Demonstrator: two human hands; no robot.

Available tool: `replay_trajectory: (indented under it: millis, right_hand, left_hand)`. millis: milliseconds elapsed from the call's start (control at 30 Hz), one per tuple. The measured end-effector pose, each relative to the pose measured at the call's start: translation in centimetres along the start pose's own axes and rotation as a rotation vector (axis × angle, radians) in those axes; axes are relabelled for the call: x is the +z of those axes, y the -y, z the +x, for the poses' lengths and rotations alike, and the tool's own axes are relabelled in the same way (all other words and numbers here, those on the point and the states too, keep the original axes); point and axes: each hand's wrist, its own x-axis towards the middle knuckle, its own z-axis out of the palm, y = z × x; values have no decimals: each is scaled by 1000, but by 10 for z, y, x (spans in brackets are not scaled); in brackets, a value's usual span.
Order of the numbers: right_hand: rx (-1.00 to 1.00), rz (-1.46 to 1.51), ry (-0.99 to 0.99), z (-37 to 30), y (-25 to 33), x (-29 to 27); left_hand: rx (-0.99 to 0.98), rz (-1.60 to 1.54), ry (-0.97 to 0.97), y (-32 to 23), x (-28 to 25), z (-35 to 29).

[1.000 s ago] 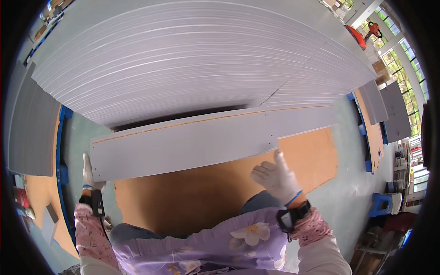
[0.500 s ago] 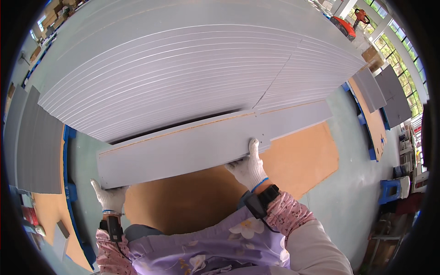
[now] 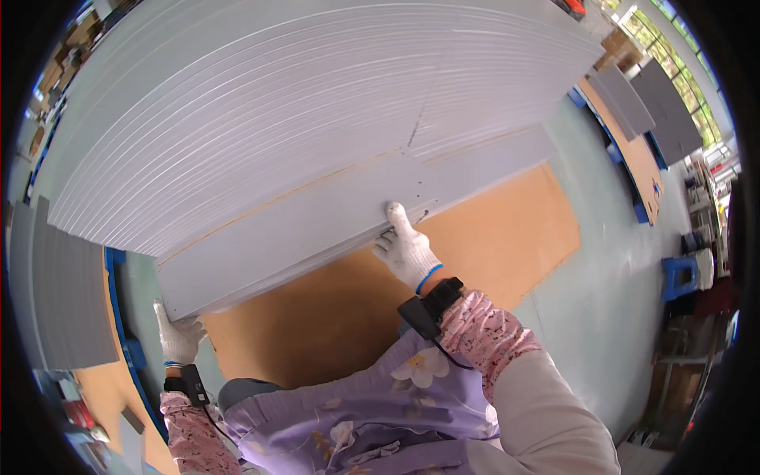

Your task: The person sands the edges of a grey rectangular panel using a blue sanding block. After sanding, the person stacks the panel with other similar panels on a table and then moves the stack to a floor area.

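A long grey board [image 3: 293, 229] lies on top of a low stack of similar boards, with small dark holes near its right end. My left hand [image 3: 180, 336], in a white knit glove, is at the board's near left corner, thumb up along the end and fingers at the near edge. My right hand [image 3: 409, 253], gloved alike, grips the near edge towards the right end. Its thumb lies on the top face and its fingers curl at the edge, partly hidden. Another grey board [image 3: 495, 161] extends beyond the right end.
A tall pile of grey panels [image 3: 317, 103] rises right behind the board. Brown sheet [image 3: 507, 222] lies beneath the low stack. Pallets with grey panels stand left [image 3: 71, 293] and right [image 3: 625, 103]. A blue stool [image 3: 679, 277] stands at far right.
The board has gone from slightly raised and skewed to lying along the low stack, and the dark gap behind it no longer shows. Both hands stay at its edge. My view has shifted.
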Motion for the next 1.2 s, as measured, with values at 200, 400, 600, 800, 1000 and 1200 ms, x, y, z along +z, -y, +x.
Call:
replay_trajectory:
  millis: [200,400,600,800,1000,1200]
  right_hand:
    - [19,-23,-78,7,-3,-5]
    - [9,-38,-82,21,-22,-18]
    - [-114,-50,2,29,-29,-27]
    - [-56,29,1,24,-22,-21]
    - [-57,4,15,18,-16,-17]
    - [-96,-9,0,24,-19,-23]
  left_hand:
    - [75,214,49,-25,6,13]
    - [67,35,-11,-22,24,21]
    - [107,40,-19,-18,28,20]
    - [111,-21,-19,-14,44,11]
    - [148,42,70,-13,41,7]
    - [138,41,64,-12,39,10]
